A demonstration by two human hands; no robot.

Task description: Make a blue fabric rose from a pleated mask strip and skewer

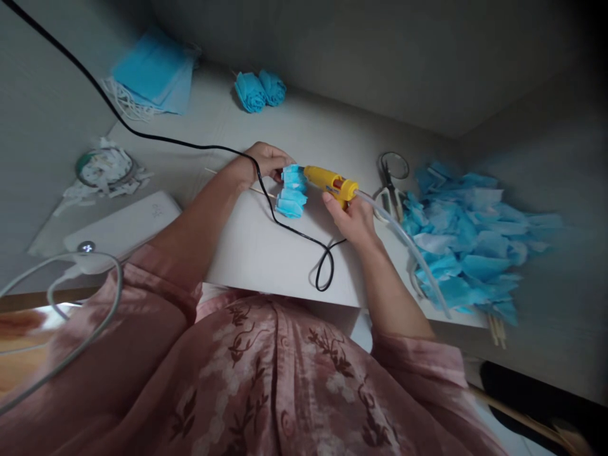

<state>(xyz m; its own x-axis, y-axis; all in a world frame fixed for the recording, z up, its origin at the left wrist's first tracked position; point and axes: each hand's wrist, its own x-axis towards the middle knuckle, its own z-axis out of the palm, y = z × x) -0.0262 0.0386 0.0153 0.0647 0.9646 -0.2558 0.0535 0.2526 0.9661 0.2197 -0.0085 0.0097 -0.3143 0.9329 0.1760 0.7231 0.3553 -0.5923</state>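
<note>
My left hand [266,161] is closed at the edge of a small blue flower [293,175] made of folded mask fabric. A second blue flower [291,204] lies just below it on the white table, touching or nearly touching it. A thin wooden stick [259,191] reaches left from the lower one. My right hand [357,218] grips a yellow hot glue gun [327,180], with a long clear glue stick [408,240] out of its back. The gun's nozzle points left and meets the upper flower's right side. My left fingertips are partly hidden.
A black cord [209,147] crosses over my left wrist and loops on the table [256,253]. Scissors [390,190] and a heap of blue fabric pieces [475,234] lie right. Two finished-looking blue roses [251,93], stacked masks [152,69], white scraps [107,166] and a power bank [126,228] are around.
</note>
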